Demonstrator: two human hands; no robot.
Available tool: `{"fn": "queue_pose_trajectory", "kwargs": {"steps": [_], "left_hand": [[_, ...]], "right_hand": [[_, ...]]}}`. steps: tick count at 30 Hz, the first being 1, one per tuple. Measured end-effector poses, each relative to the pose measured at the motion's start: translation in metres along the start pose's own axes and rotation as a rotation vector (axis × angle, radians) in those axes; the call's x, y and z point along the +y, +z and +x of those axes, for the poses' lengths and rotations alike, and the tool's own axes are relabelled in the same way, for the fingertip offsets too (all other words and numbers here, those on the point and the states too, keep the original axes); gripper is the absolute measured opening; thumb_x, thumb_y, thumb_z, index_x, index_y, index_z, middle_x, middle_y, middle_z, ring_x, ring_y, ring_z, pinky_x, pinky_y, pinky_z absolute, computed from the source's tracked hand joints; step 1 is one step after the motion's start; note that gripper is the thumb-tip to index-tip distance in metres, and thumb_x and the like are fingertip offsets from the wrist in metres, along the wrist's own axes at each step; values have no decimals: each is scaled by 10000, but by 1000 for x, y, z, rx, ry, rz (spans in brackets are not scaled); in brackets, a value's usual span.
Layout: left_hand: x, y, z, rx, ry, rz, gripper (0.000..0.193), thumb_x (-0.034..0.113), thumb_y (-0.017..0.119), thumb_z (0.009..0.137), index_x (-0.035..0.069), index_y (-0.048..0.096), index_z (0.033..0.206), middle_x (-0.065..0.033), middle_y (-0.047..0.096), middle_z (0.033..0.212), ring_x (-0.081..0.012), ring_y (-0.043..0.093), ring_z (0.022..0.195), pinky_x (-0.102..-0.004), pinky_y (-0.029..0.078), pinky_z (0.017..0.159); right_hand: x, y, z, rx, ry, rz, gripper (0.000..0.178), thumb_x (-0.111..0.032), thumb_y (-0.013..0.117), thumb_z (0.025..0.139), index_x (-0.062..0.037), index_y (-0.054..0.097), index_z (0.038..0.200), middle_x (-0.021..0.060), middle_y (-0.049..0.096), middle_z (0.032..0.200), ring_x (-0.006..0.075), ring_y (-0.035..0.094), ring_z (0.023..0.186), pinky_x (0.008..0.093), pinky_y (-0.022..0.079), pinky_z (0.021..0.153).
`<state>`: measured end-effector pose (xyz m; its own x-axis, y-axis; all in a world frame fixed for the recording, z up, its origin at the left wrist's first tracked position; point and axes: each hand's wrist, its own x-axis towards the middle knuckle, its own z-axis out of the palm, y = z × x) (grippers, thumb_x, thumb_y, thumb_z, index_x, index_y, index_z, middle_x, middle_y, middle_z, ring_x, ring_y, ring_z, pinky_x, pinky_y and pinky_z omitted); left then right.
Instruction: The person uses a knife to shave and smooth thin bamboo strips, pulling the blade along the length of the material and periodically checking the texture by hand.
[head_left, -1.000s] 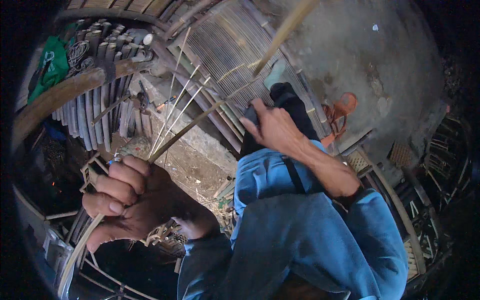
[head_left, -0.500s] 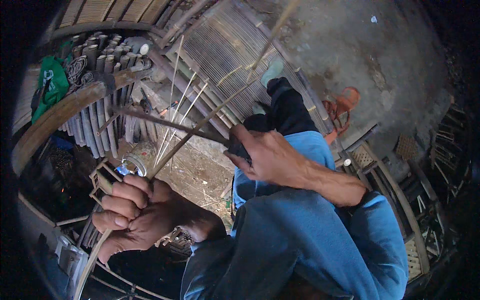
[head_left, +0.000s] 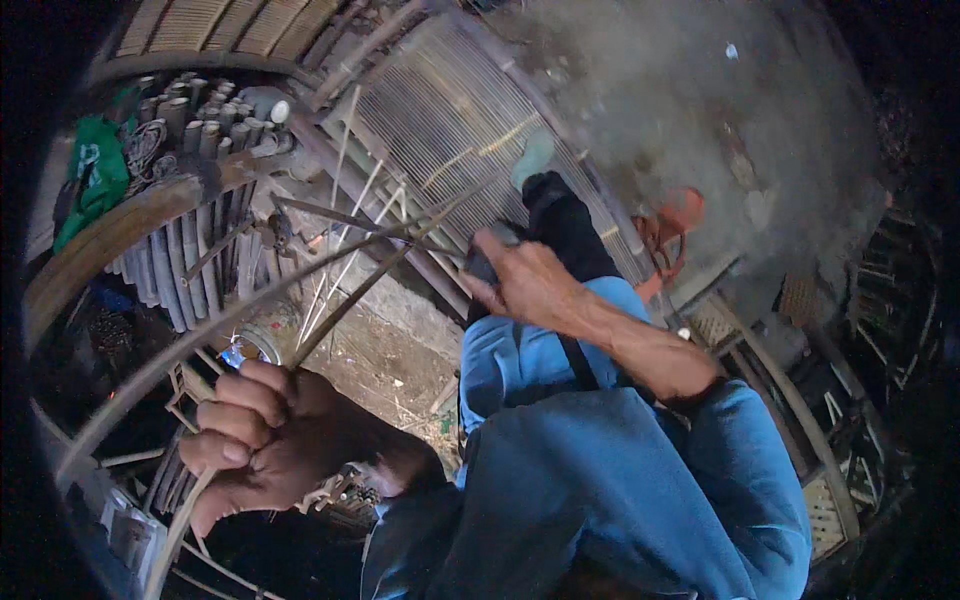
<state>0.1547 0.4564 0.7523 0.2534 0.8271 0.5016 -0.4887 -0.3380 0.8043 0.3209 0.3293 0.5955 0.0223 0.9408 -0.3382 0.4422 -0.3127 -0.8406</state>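
My left hand (head_left: 285, 430) is closed around a long, thin bamboo strip (head_left: 350, 302), which slants up and away from the fist, its tail bending down below it. A second length of strip (head_left: 215, 325) arcs past the fist toward the left. Near the knife the two lengths run together. In my right hand (head_left: 535, 280) is the dark handle of a long knife (head_left: 325, 211). The blade points left and crosses the strips; whether it sits between them I cannot tell. My right fingers are wrapped round the handle, partly hidden.
Several pale slivers (head_left: 345, 262) lean behind the strips. Upright bamboo pieces (head_left: 185, 270) stand at the left behind a curved beam (head_left: 100, 250), near a green bag (head_left: 98, 170). A slatted bamboo platform (head_left: 430, 105) lies ahead, an orange chair (head_left: 675, 225) to its right.
A length of strip that rose toward the top edge is gone from there, and one now arcs down to the left. The knife has shifted slightly, its blade pointing left. Both hands keep their grip.
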Motion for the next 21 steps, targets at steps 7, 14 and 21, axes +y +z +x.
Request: {"fn": "queue_pose_trajectory", "kwargs": {"steps": [7,14,21], "left_hand": [[8,-3,9,34,-67,31,654,705,307,989,95,452,802,7,317,611,-128,272,510,-294,267,480],[1,14,16,433,-67,170,608,681,342,998,138,442,745,35,303,607,-130,314,574,-314,303,557],[36,-48,60,-15,13,-93,638,669,312,1011,95,451,771,8,297,592,-105,233,494,-274,194,447]], "right_hand": [[31,20,22,-208,185,-192,429,-281,685,847,-22,518,1145,271,671,832,446,686,800,543,566,713],[160,52,20,-49,402,-243,565,-367,616,926,62,483,1268,335,664,961,523,655,881,592,529,822],[83,14,39,88,260,-149,460,-337,611,945,98,534,1074,358,638,822,538,642,821,587,519,749]]}}
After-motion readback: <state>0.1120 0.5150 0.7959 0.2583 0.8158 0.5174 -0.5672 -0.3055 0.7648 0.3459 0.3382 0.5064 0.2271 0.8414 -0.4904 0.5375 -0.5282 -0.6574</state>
